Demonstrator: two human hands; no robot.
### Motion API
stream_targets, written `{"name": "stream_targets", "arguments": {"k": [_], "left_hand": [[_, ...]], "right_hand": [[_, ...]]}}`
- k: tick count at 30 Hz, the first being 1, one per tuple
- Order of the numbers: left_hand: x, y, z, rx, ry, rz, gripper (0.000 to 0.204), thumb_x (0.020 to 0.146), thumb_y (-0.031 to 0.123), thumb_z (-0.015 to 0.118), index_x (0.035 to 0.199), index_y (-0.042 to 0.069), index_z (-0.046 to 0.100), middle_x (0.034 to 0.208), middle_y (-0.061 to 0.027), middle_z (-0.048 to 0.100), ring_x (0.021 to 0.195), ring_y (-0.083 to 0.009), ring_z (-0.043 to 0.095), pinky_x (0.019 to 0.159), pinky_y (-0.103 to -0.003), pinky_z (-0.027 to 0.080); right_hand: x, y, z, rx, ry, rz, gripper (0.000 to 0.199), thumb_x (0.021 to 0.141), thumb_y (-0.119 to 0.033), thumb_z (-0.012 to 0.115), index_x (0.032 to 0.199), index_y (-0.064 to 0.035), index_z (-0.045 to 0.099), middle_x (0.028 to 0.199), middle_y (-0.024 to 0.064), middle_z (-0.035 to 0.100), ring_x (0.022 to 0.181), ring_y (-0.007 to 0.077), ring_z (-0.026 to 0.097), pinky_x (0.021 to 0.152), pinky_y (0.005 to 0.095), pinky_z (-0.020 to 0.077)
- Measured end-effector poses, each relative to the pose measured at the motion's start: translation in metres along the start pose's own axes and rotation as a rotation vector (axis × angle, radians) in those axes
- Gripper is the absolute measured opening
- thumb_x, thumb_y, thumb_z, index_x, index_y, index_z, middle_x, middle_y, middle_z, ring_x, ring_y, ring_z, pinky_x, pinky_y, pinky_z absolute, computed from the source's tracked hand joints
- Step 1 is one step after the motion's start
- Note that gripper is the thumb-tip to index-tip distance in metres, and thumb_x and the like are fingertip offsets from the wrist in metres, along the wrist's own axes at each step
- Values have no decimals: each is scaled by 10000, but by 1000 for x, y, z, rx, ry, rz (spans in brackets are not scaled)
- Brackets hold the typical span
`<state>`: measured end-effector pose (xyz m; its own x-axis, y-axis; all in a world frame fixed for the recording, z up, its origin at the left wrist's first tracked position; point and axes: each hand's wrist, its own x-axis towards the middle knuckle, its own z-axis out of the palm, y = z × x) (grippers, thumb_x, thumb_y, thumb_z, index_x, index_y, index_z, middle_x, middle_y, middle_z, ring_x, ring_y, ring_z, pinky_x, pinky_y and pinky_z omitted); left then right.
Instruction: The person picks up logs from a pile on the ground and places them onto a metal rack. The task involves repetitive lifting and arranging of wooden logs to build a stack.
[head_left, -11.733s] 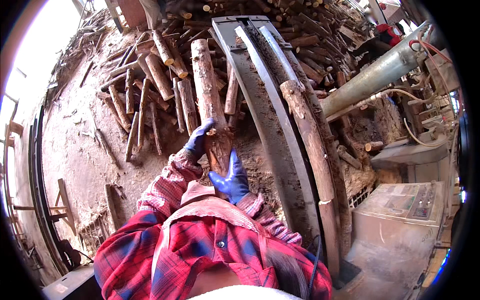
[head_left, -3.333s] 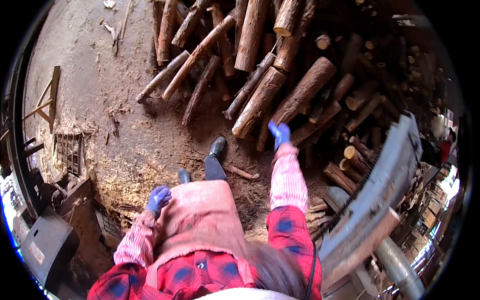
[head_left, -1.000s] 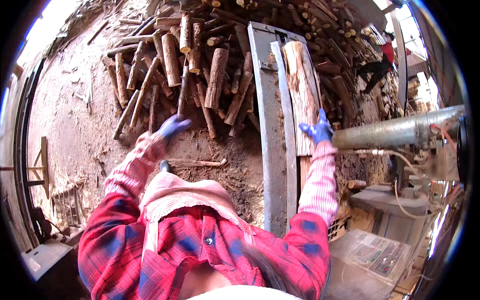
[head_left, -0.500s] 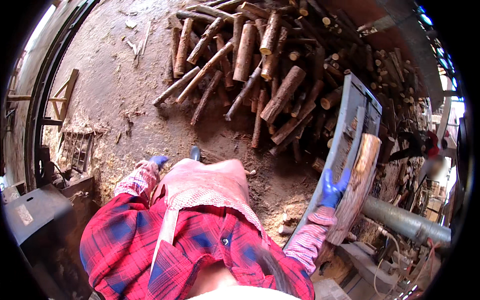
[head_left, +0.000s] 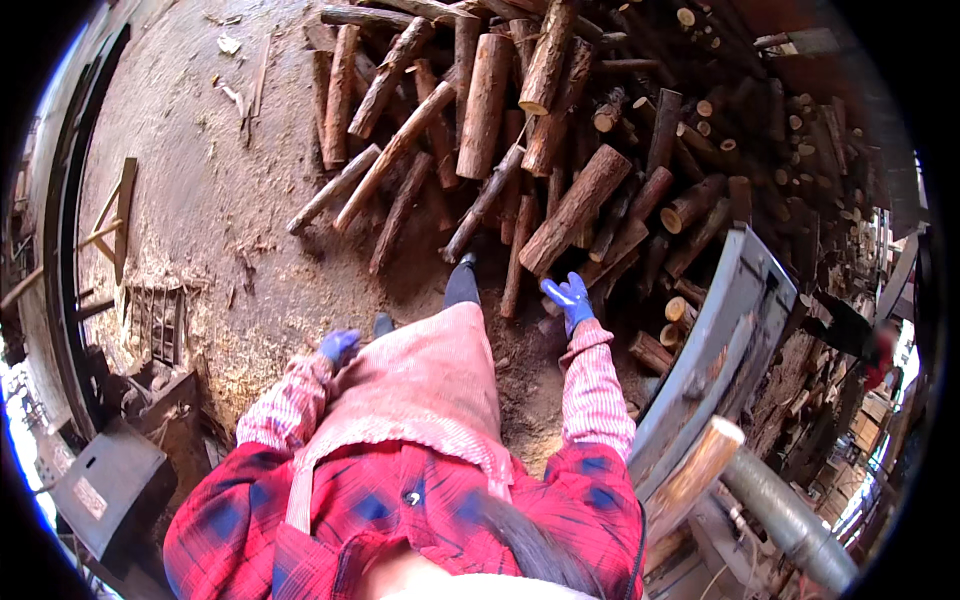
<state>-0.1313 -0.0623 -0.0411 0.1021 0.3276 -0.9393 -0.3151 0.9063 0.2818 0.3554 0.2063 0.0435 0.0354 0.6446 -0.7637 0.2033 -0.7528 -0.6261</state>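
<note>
My right hand (head_left: 570, 300), in a blue glove, reaches forward with thumb and fingers apart and holds nothing. Just beyond it lies a thick bark-covered log (head_left: 577, 208), slanting at the front of the log pile (head_left: 487, 105); a small gap seems to part them. My left hand (head_left: 340, 345), gloved the same way, hangs beside my pink apron (head_left: 425, 365) with its fingers loosely out and nothing in them. To the right, a partly peeled log (head_left: 690, 478) rests along a grey metal trough (head_left: 690, 365), touched by neither hand.
A thick grey pipe (head_left: 790, 515) lies beside the trough. A grey metal box (head_left: 108, 490) stands at the lower left, near a wooden frame (head_left: 122, 220). Bark and chips litter the dirt floor (head_left: 210, 170). Part of another person (head_left: 875, 350) shows at the far right.
My right hand has left the log on the trough and swung forward and left to the pile. That log sits lower in view. One foot has stepped forward.
</note>
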Motion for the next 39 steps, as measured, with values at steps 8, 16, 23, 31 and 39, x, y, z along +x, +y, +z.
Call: {"name": "stream_targets", "arguments": {"k": [8, 16, 23, 31, 39], "left_hand": [[74, 61, 107, 158, 176, -137, 394, 872, 336, 632, 1142, 50, 618, 835, -45, 657, 678, -128, 591, 539, -272, 442], [177, 197, 338, -358, -180, -330, 173, 945, 301, 544, 857, 158, 505, 683, 56, 457, 570, -62, 438, 497, -215, 371], [265, 283, 440, -476, -209, -412, 909, 764, 690, 584, 1372, 55, 352, 1230, -158, 542, 1030, -324, 572, 898, -543, 476], [170, 164, 419, -377, -575, -709, 593, 866, 425, 620, 1284, 16, 520, 1161, -156, 632, 1035, -301, 615, 990, -433, 437], [84, 95, 308, -13, -522, -426, 488, 865, 330, 627, 1201, -16, 556, 1091, -154, 650, 995, -266, 633, 913, -402, 493]], "right_hand": [[308, -46, -77, 275, 428, -89, 931, 776, -362, 771, 1420, 49, 238, 1391, 180, 399, 1247, 269, 413, 1081, 389, 323], [480, -137, -139, 601, 186, -5, 389, 797, -282, 725, 1057, -1, 659, 1004, 80, 640, 953, 225, 559, 914, 347, 416], [265, -142, -97, 132, 259, -533, 487, 784, -214, 746, 1175, -1, 550, 1076, 64, 577, 976, 168, 539, 877, 310, 447], [63, 41, -25, 597, 0, 613, 557, 877, -379, 635, 1264, 7, 525, 1176, 111, 600, 1046, 207, 582, 959, 334, 459], [-47, 132, 91, 1248, -317, 182, 494, 853, -358, 672, 1182, -7, 560, 1102, 101, 619, 973, 228, 614, 910, 371, 503]]}}
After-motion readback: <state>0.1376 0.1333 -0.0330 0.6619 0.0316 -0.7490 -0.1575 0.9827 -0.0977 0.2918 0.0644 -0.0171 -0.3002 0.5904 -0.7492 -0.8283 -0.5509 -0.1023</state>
